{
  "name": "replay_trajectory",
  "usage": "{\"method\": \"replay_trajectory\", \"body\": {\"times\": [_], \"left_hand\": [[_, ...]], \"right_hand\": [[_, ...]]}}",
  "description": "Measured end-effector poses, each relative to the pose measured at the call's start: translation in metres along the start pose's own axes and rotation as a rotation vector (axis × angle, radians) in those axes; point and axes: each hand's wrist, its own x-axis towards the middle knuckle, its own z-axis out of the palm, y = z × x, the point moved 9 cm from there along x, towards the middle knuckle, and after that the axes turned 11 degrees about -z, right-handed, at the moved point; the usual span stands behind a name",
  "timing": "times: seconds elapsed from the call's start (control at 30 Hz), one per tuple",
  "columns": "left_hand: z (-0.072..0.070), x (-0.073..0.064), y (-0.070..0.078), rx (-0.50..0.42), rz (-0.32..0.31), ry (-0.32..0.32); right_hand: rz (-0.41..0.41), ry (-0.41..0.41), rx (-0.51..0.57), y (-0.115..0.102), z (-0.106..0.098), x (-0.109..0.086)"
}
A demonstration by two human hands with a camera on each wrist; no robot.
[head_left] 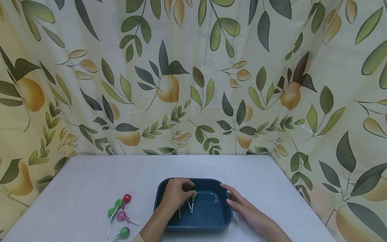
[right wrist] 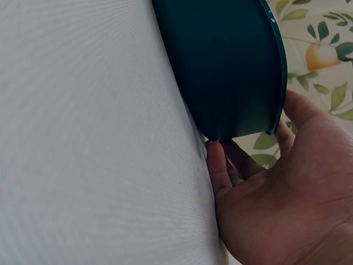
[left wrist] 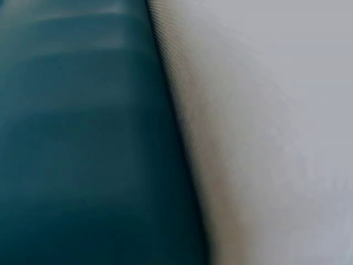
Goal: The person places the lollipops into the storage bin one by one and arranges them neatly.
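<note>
My left hand [head_left: 178, 193] reaches over the left part of a dark blue rectangular tray [head_left: 208, 228]. Its thumb and forefinger pinch a green lollipop [head_left: 194, 194] by the head, the white stick pointing down into the tray. Other white sticks show in the tray beneath this hand, which hides their heads. My right hand [head_left: 245, 205] touches the tray's right side with extended, spread fingers. In the right wrist view, fingers meet the tray's rim and its lower edge. The left wrist view holds only the tray's blurred outer wall [left wrist: 94, 154] and white cloth.
Left of the tray, several lollipops lie on the white tabletop [head_left: 99, 181]: a red one [head_left: 127, 198], a pink one [head_left: 122, 215] and green ones, including one near the front [head_left: 124, 232]. Behind the table hangs a curtain [head_left: 193, 111] printed with leaves and fruit.
</note>
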Motion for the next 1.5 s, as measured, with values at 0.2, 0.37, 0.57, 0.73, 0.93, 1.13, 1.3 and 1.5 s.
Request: {"method": "replay_trajectory", "body": {"times": [0.2, 0.37, 0.57, 0.73, 0.93, 1.13, 1.3, 1.5], "left_hand": [[-0.009, -0.001, 0.005, 0.076, 0.057, 0.03], [-0.009, -0.006, 0.008, 0.159, 0.115, -0.014], [-0.016, -0.013, 0.008, 0.171, 0.163, -0.032], [-0.027, -0.017, 0.003, 0.154, 0.147, -0.023], [-0.048, -0.018, 0.0, 0.105, 0.153, -0.033], [-0.074, -0.018, -0.01, 0.088, 0.102, -0.024], [-0.099, -0.019, -0.025, 0.09, 0.054, 0.051], [-0.118, -0.024, -0.053, 0.089, -0.064, 0.053]], "right_hand": [[-0.012, -0.003, 0.0, -0.002, 0.001, 0.002], [-0.017, -0.012, 0.007, -0.002, 0.004, 0.002], [-0.021, -0.014, 0.003, -0.001, 0.003, 0.003], [-0.014, -0.008, 0.0, 0.001, 0.001, 0.002], [-0.002, 0.001, 0.001, 0.0, -0.001, 0.001], [0.003, 0.009, -0.002, 0.001, -0.002, 0.002], [0.009, 0.012, 0.002, 0.002, -0.002, 0.002], [0.041, 0.029, 0.001, 0.008, -0.002, 0.0]]}}
